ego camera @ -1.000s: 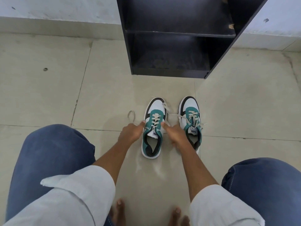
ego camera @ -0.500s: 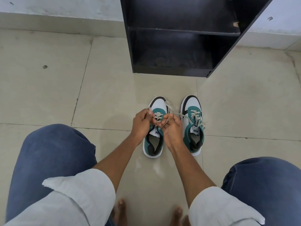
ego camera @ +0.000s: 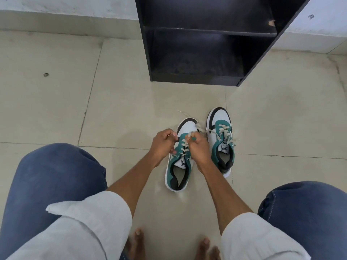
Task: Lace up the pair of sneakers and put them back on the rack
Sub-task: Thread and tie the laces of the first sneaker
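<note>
On the floor [ego camera: 131, 109] before the rack [ego camera: 197, 53], 2 sneakers are standing; left hand [ego camera: 162, 141] and right hand [ego camera: 198, 147] are gripping the left sneaker's [ego camera: 178, 166] laces [ego camera: 185, 145], fingers closed; right sneaker [ego camera: 220, 136] is sitting just beside.

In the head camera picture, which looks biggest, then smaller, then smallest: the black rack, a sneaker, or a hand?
1. The black rack, by far the largest.
2. The left sneaker and the right sneaker look alike in size.
3. The left hand and the right hand, both alike and smallest.
</note>
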